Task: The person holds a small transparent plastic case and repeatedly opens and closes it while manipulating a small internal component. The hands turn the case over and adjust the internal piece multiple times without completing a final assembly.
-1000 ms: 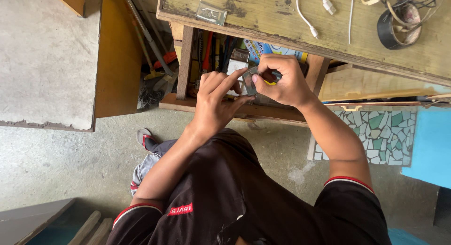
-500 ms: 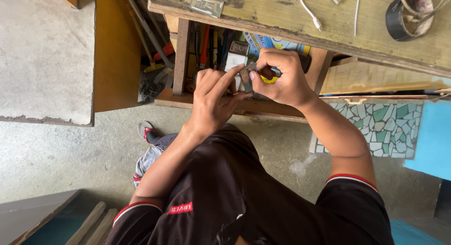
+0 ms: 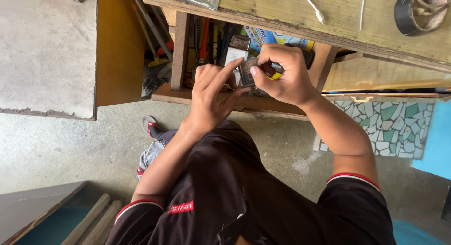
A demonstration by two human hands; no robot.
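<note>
Your right hand [image 3: 286, 73] and left hand [image 3: 213, 97] pinched a small grey flat part [image 3: 246, 72] together over the open drawer [image 3: 181, 52], under the workbench's front edge [image 3: 291, 26].

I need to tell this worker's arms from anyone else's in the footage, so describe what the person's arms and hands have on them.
Both forearms are bare, and the left hand and right hand wear no gloves; no rings or watch are visible. The person wears a black short-sleeved shirt whose sleeve cuffs are edged with a red and white stripe. A small red patch sits on the shirt near the left sleeve.
</note>
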